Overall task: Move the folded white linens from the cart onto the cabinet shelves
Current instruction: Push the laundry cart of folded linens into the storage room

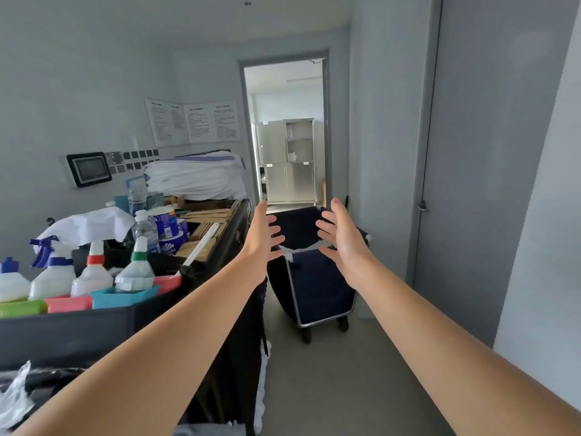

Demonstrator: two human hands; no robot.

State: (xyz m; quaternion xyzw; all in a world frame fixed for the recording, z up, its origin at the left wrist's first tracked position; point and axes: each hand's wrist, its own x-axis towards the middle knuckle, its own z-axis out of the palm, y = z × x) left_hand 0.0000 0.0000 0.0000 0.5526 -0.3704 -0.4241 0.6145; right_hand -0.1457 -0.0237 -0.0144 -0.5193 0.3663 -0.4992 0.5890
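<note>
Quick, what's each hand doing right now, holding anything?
Left hand: open, fingers spread, holding nothing.
Right hand: open, fingers spread, holding nothing.

A strip of bare grey floor [330, 372] runs ahead between the black housekeeping cart [220, 247] on the left and the grey wall [386, 152] on the right — but a dark blue fabric laundry trolley on a metal frame [317, 287] stands across it, before the open doorway [287, 130].

White folded linens [196, 180], top one purple-striped; navy hamper [317, 284]; teal, pink, green bins [122, 298]; grey door [490, 152].
</note>
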